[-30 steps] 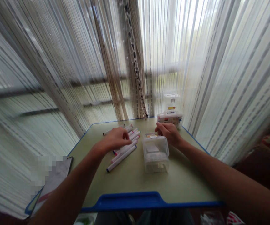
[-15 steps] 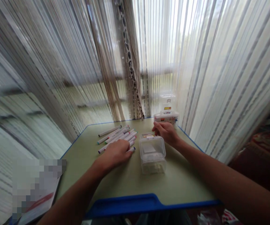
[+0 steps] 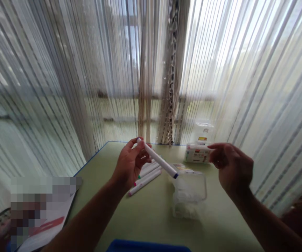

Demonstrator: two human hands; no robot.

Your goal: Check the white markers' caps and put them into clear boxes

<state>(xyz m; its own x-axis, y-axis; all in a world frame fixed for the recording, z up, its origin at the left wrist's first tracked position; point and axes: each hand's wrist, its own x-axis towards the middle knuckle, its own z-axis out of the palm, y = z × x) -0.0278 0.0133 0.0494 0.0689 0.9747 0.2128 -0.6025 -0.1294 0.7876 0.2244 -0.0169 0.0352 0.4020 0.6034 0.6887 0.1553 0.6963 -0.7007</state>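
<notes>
My left hand point(image 3: 133, 157) is raised over the table and closed around a white marker point(image 3: 161, 160). The marker slants down to the right, a dark blue tip at its lower end. Under and behind that hand lie several more white markers point(image 3: 148, 180), some with pink or green ends, partly hidden. My right hand point(image 3: 232, 166) is held in the air at the right, fingers loosely curled and apart, with nothing visible in them. Just beyond its fingertips stands a white printed marker box point(image 3: 196, 154) with its clear lid point(image 3: 204, 132) raised.
A small clear plastic box point(image 3: 187, 206) with its lid up sits on the pale green table point(image 3: 145, 220), between my hands. A blue tray edge point(image 3: 148, 246) is at the front. At the left lies a partly pixelated flat item point(image 3: 61, 210). String curtains point(image 3: 114, 70) hang behind.
My left hand has lifted a marker from the pile. My right hand has moved right and up, away from the front of the printed box. The view has shifted.
</notes>
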